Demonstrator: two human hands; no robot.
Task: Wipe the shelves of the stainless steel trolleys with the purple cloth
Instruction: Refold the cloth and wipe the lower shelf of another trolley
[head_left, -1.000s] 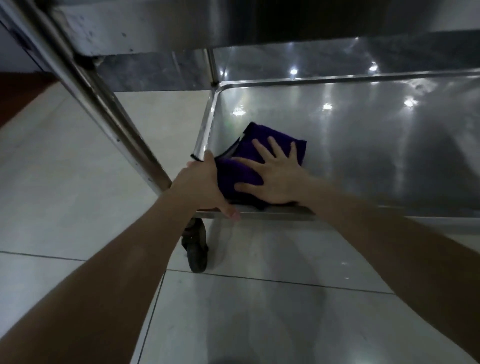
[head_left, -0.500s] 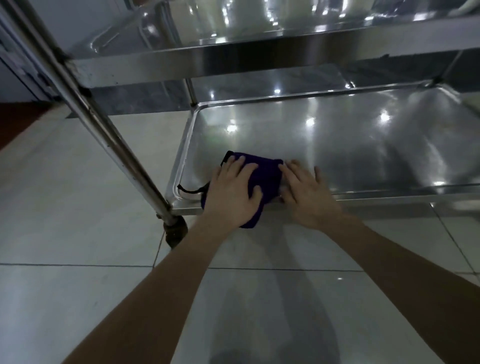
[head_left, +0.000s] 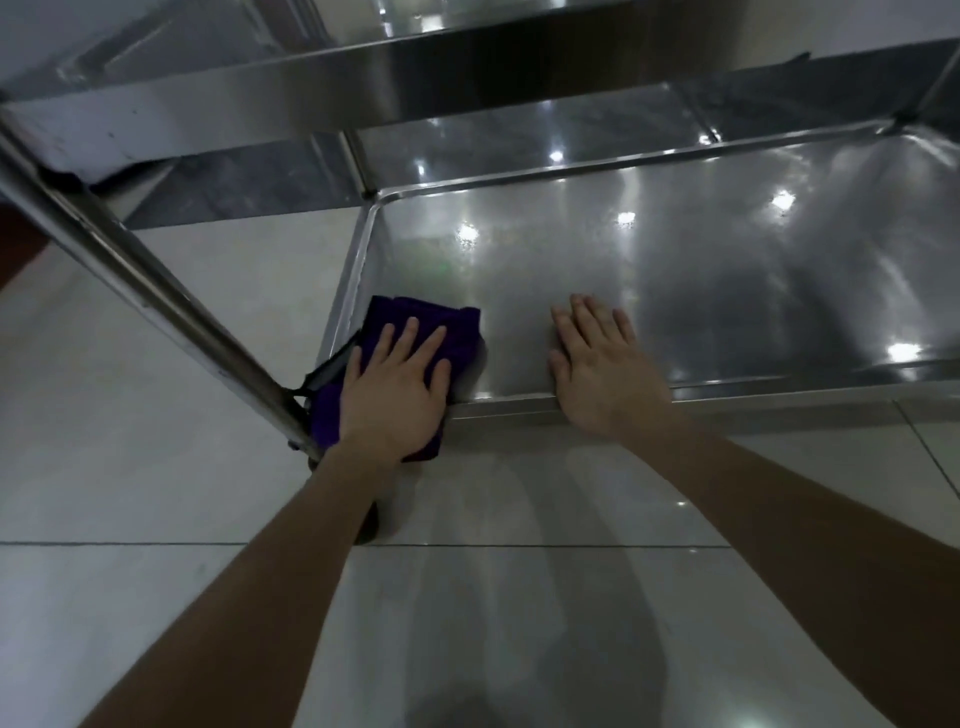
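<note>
The purple cloth (head_left: 415, 332) lies folded in the near-left corner of the trolley's bottom shelf (head_left: 701, 270), draped partly over the near rim beside the upright corner post (head_left: 156, 291). The left hand (head_left: 397, 387) lies flat on the cloth, fingers straight and slightly spread, pressing it down rather than gripping it. The right hand (head_left: 605, 371) rests palm-down on the bare steel just to the right, fingers extended, holding nothing, its heel on the near rim. The two hands are apart. An upper shelf (head_left: 363, 88) overhangs at the far side. Pale floor tiles (head_left: 130, 467) surround the trolley; light spots reflect on the shelf surface.
</note>
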